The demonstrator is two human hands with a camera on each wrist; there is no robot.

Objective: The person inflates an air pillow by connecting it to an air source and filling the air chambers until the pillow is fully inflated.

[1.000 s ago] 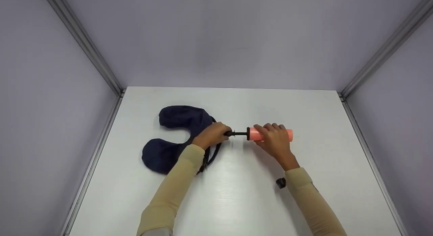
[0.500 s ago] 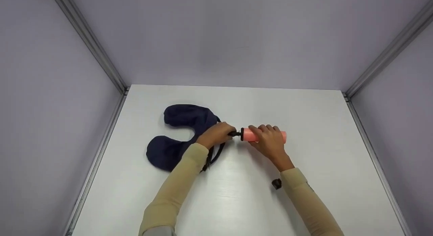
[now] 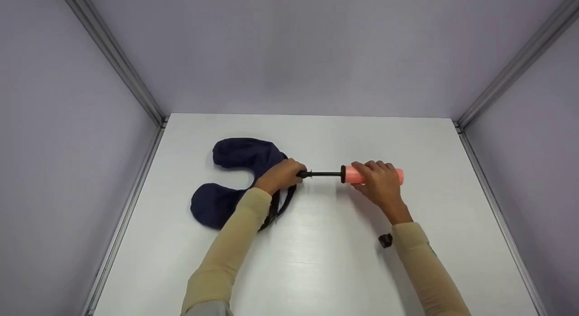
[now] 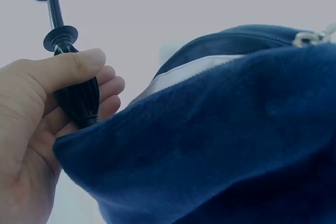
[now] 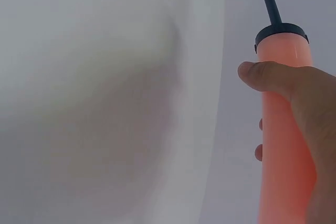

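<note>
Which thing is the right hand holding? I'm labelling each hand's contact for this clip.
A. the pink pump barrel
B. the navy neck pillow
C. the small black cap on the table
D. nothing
A: the right hand wraps its fingers round the pink pump barrel.

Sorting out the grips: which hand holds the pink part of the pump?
The right hand grips the pink plastic pump barrel; the left hand holds the black ribbed handle.

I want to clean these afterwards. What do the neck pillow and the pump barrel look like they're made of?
Navy neck pillow: a soft, matte, fleece-like fabric cover, with fuzzy nap in the left wrist view. Pink pump barrel: probably smooth, slightly glossy plastic, evenly coloured. Its black rod could be plastic or metal.
</note>
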